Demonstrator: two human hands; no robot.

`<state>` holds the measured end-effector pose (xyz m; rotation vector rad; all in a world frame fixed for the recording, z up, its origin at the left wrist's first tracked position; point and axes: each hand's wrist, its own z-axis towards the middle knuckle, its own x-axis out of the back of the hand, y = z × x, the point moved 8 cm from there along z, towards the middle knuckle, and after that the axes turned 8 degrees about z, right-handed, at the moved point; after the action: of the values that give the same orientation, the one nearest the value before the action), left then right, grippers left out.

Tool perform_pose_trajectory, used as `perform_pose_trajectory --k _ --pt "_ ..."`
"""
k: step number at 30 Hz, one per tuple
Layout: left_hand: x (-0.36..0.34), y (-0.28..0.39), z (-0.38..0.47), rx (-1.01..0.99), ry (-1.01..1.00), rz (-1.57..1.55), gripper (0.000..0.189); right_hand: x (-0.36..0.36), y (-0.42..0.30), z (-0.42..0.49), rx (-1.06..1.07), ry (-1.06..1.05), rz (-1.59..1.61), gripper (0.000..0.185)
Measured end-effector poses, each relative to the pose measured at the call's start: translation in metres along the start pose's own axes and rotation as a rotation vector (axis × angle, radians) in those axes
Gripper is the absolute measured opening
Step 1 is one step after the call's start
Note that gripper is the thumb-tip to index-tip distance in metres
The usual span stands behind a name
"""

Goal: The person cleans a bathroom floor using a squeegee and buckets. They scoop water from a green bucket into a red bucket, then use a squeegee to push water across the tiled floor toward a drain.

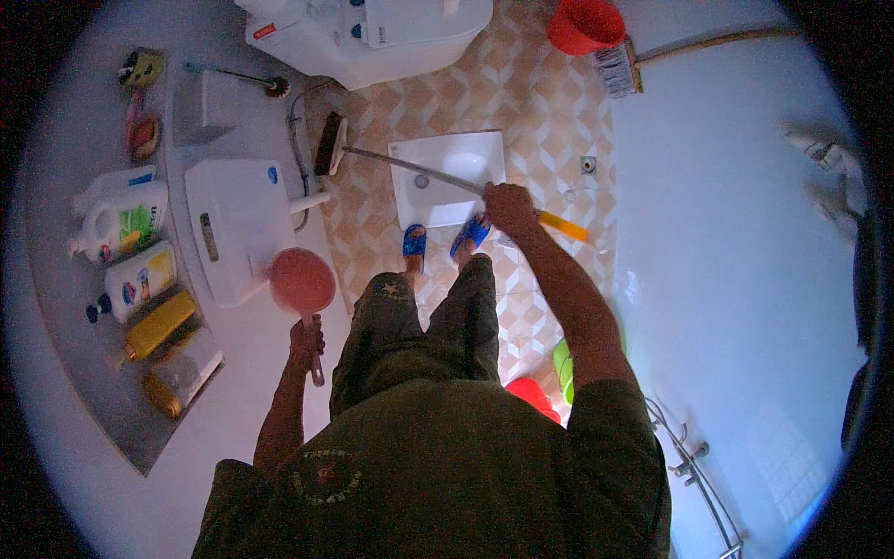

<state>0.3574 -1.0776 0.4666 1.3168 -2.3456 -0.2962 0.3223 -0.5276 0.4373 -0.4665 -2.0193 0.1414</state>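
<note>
My left hand [306, 342] is closed around the handle of a pink plastic water dipper [302, 279], held up at my left side. Whether the dipper holds water, I cannot tell. In my right hand [511, 208] is a long-handled floor brush [426, 170], gripped near the yellow end of its handle. The handle slants across a white floor pan [447, 150] with a round drain hole. At the far left end of the handle, the dark-bristled brush head [330, 144] lies beside the left wall.
Blue slippers [414, 240] are on my feet at the pan's near edge. A washing machine [391, 42] and red bucket [585, 26] stand ahead, near a broom [621, 68]. Left are a white cistern [234, 230] and a shelf with several bottles [129, 220]. A floor drain [588, 165] lies right.
</note>
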Motion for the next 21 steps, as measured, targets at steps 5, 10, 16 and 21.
perform_pose_trajectory --k 5,10,16,21 --pt "-0.004 0.023 0.011 0.148 0.105 0.01 0.019 0.028 0.131 -0.015 -0.128 0.005 -0.14 0.018" --pt "-0.058 0.071 0.015 0.079 0.081 -0.051 0.024 0.112 0.283 -0.083 -0.147 -0.039 -0.451 0.024" --pt "-0.142 0.144 0.035 0.048 -0.031 -0.026 0.025 0.226 0.412 -0.183 -0.325 -0.011 -0.617 0.03" --pt "-0.196 0.215 0.045 -0.049 -0.103 -0.033 0.025 0.274 0.431 -0.234 -0.34 0.165 -0.806 0.037"
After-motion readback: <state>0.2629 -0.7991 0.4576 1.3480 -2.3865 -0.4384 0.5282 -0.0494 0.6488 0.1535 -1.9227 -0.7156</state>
